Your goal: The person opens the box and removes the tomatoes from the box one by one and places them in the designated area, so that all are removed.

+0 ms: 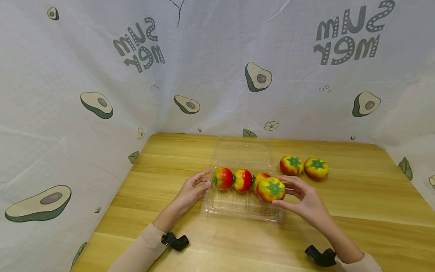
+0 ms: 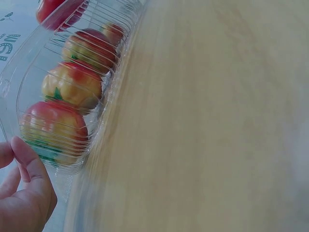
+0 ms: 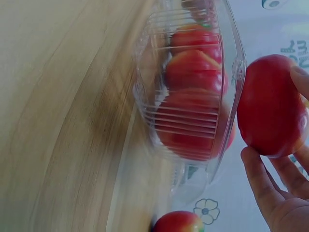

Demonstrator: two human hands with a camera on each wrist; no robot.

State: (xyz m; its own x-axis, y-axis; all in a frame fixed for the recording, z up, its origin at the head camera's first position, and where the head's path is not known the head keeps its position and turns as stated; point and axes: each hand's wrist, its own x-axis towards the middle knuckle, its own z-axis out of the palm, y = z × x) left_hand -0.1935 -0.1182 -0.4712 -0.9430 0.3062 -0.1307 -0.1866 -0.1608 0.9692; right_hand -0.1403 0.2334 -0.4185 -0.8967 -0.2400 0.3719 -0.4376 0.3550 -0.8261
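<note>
My right hand (image 1: 307,202) holds a red-and-yellow tomato (image 1: 270,190) with a green leafy top, thumb on one side and fingers on the other. The tomato is above the right part of a clear plastic clamshell container (image 1: 227,212); the right wrist view shows it just past the rim. Inside the container, three similar tomatoes, the left one (image 1: 223,179), the middle one (image 1: 242,180) and a partly covered right one (image 1: 259,178), lie in a row along the back. My left hand (image 1: 192,190) pinches the container's left rim between thumb and forefinger.
The container's hinged lid (image 1: 244,153) lies open toward the back. Two more tomatoes, one (image 1: 291,165) beside another (image 1: 316,168), sit on the wooden table (image 1: 357,192) to the right. A printed cloth (image 1: 217,56) hangs behind the table.
</note>
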